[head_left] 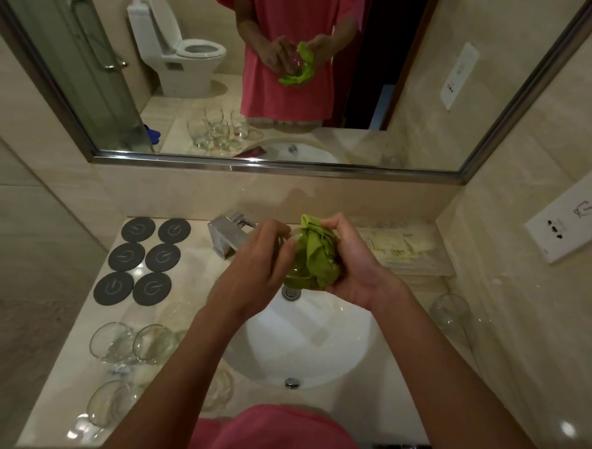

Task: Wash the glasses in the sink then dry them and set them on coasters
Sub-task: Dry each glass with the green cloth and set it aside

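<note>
My left hand [254,266] grips a clear glass [294,272] above the white sink [302,341]. My right hand [351,261] presses a green cloth [315,252] into and around that glass. Several dark round coasters [141,261] lie bare on the counter at the back left. Several clear glasses [134,344] stand on the counter at the front left, partly hidden by my left arm. One more glass [449,313] stands to the right of the sink.
A chrome tap [225,236] sits behind the sink, just left of my hands. A clear tray of sachets [403,250] rests at the back right. A wall socket [572,218] is on the right wall. A mirror [260,85] spans the back.
</note>
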`<action>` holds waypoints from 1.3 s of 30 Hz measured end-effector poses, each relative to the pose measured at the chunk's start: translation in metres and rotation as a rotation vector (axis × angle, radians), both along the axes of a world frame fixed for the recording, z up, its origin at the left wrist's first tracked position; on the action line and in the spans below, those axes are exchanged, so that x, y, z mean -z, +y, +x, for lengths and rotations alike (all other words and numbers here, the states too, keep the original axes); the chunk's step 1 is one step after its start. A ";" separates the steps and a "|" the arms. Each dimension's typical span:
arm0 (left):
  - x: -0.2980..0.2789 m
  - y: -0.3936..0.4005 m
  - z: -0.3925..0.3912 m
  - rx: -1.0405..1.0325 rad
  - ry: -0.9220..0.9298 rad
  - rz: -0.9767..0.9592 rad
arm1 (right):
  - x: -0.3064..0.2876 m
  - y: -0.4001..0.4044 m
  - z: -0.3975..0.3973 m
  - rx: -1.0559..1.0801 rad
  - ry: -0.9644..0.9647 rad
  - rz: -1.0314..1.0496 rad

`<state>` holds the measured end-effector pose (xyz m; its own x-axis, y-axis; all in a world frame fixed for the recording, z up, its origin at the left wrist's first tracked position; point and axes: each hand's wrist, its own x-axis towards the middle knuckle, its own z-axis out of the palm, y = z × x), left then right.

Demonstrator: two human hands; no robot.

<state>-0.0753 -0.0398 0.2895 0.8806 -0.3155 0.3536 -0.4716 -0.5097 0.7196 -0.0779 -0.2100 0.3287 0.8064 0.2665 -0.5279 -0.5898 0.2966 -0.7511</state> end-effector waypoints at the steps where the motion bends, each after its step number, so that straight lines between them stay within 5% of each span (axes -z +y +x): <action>1: 0.000 0.000 0.002 -0.003 0.017 -0.042 | 0.000 -0.002 -0.002 -0.009 -0.017 0.015; 7: -0.001 -0.004 0.001 0.008 -0.002 -0.097 | 0.003 0.008 -0.011 0.004 -0.162 -0.077; 12: -0.001 -0.007 0.001 0.028 -0.084 -0.057 | 0.004 0.023 -0.010 0.166 -0.112 -0.158; 15: 0.000 -0.007 0.000 0.000 -0.056 -0.077 | 0.003 0.020 -0.006 0.092 -0.079 -0.215; 19: -0.002 -0.004 0.002 -0.033 -0.010 -0.164 | 0.004 0.010 -0.006 0.032 -0.051 -0.026; 25: -0.005 -0.007 0.001 -0.071 -0.023 -0.209 | 0.009 0.017 -0.013 0.007 -0.230 -0.113; 31: -0.007 -0.008 0.002 -0.132 0.046 -0.254 | 0.025 0.031 -0.013 0.222 -0.372 -0.252; 35: -0.008 -0.016 0.000 -0.215 0.257 -0.413 | 0.029 0.033 -0.009 0.355 -0.552 -0.333; 39: -0.005 -0.013 0.005 -0.337 0.671 -0.576 | 0.034 0.034 -0.008 0.252 -0.670 -0.420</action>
<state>-0.0702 -0.0528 0.2944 0.9697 0.0583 -0.2373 0.2391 -0.0254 0.9707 -0.0862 -0.1764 0.2944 0.9946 -0.0765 0.0701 0.0685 -0.0238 -0.9974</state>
